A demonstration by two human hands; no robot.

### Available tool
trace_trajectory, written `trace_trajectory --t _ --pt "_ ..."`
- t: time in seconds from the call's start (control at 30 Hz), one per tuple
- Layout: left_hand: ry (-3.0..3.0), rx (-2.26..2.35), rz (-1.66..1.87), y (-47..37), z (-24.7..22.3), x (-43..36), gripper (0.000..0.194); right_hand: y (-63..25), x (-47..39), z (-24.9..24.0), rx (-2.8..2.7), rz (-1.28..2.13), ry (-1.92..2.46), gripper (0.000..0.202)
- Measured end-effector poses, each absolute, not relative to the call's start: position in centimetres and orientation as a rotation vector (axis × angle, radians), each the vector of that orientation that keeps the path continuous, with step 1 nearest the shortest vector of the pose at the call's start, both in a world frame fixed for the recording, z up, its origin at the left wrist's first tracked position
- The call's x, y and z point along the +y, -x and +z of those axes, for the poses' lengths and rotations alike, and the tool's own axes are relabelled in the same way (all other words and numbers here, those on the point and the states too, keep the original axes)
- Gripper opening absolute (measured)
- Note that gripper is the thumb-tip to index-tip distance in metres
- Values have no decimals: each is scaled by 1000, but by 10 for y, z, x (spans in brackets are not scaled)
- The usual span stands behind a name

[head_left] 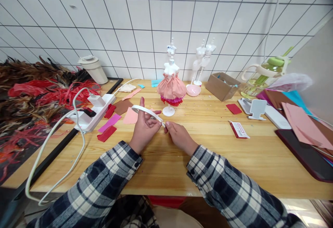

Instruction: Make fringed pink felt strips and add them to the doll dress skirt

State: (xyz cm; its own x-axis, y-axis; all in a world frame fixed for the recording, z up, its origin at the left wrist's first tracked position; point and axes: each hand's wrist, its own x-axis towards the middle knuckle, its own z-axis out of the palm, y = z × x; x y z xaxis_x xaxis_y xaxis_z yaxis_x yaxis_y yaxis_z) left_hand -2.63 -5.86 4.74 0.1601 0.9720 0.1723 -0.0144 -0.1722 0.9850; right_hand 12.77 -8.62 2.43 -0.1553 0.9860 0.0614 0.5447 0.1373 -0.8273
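My left hand (145, 127) holds a narrow roll of white tape (146, 110), its index finger passing through the ring. At the roll's lower right end, my right hand (179, 133) pinches the tape's tail between thumb and finger. Both hands are raised over the middle of the wooden table. Just behind them stands a small white mannequin (171, 68) on a round base. It wears a pink paper skirt (171, 86) with a red and magenta fringe beneath. Beside my left hand lies a pink paper piece (130, 116), partly hidden by it.
At left are a white power strip (95, 113) with cables, red and magenta paper strips (109, 123), a cup (93, 69) and feathers (23, 79). Behind at right stand more mannequins (200, 56), a pink bowl (193, 90), a cardboard box (222, 86) and a green-lidded bottle (265, 73).
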Motion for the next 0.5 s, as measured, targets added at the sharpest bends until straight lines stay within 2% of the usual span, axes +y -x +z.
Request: trace_trajectory --t 0.5 --pt "-1430 962 1145 22 43 -61 115 -124 -86 23 -1767 865 1488 43"
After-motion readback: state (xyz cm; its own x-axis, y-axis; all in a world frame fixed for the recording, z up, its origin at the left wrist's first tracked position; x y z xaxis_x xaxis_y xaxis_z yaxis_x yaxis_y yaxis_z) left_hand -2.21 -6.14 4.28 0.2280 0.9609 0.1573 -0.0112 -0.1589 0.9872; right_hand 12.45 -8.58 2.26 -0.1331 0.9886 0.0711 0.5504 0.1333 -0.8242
